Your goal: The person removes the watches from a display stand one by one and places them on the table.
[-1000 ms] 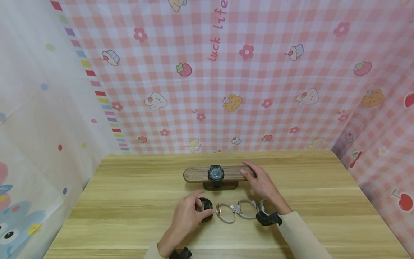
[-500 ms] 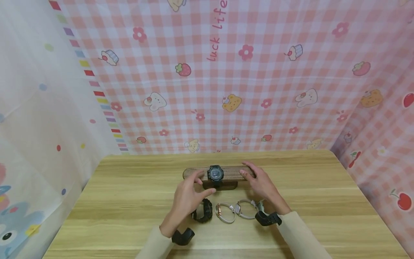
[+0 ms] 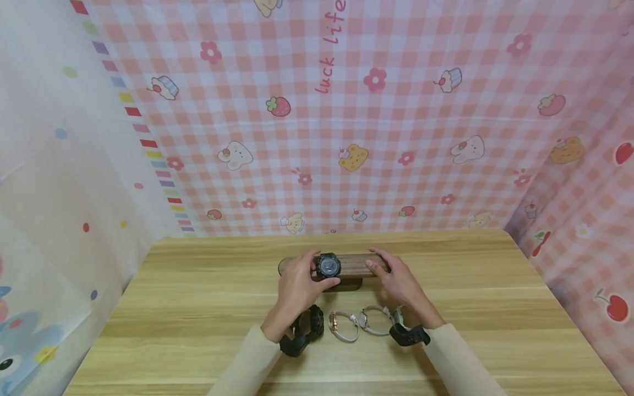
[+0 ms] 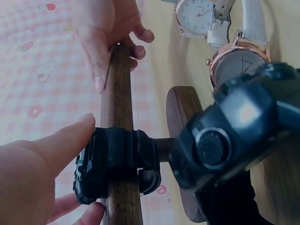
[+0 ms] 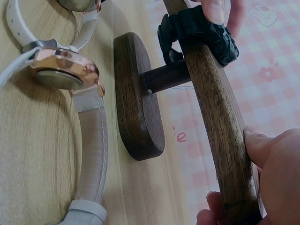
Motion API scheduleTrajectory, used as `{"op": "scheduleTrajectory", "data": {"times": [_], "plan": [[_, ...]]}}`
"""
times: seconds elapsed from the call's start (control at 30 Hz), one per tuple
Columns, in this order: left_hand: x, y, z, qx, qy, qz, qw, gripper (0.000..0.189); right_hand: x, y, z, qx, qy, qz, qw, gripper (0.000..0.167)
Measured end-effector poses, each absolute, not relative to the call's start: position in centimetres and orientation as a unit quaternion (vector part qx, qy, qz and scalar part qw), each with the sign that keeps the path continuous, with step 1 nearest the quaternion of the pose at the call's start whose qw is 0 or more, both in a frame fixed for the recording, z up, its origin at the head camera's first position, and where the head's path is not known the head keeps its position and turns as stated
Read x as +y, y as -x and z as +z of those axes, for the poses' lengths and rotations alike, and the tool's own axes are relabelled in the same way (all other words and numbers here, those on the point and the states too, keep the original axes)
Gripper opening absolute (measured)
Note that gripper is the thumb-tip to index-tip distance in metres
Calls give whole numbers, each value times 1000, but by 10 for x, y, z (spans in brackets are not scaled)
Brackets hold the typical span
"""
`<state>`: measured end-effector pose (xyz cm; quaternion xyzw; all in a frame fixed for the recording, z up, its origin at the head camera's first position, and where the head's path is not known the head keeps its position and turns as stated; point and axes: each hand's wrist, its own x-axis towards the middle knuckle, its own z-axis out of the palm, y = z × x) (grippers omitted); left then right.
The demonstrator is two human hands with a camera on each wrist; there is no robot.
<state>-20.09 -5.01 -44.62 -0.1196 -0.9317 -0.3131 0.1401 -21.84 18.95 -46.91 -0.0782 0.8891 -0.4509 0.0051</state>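
Note:
A black digital watch (image 3: 328, 265) is wrapped around the bar of a dark wooden watch stand (image 3: 354, 265). My left hand (image 3: 297, 280) pinches this watch at its left side; the left wrist view shows the thumb (image 4: 70, 140) on one edge of the case and fingertips at the opposite edge. At the bar's right end, my right hand (image 3: 400, 279) grips the wood, its thumb (image 5: 260, 145) along the front face and fingers behind. The stand's base (image 5: 133, 98) rests on the table. The bar's left end is partly hidden behind my left hand.
In front of the stand lie a second black watch (image 3: 316, 322), a white-strapped rose-gold watch (image 3: 344, 325), another pale-strapped watch (image 3: 376, 320) and a greenish watch (image 3: 399, 314), partly hidden by my right wrist's black camera mount (image 3: 410, 334). Patterned cloth (image 3: 317, 165) hangs behind the table (image 3: 198, 308).
My left hand has moved from the loose black watch on the table up to the watch on the stand and now pinches it. My right hand has kept its grip on the bar.

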Motion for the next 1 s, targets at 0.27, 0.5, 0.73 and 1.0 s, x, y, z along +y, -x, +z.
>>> {"op": "scheduleTrajectory", "data": {"times": [0.27, 0.5, 0.73, 1.0], "plan": [[-44, 203, -450, -940, 116, -279, 161, 68, 190, 218, -468, 890, 77, -450, 5, 50], [-47, 202, -450, -935, 111, -297, 156, 65, 189, 218, -468, 890, 73, -449, 9, 50], [-54, 201, -449, -932, 100, -318, 145, 65, 189, 218, -467, 889, 75, -451, 7, 49], [-63, 200, -449, -927, 91, -337, 134, 64, 188, 217, -468, 891, 75, -447, 4, 49]]}}
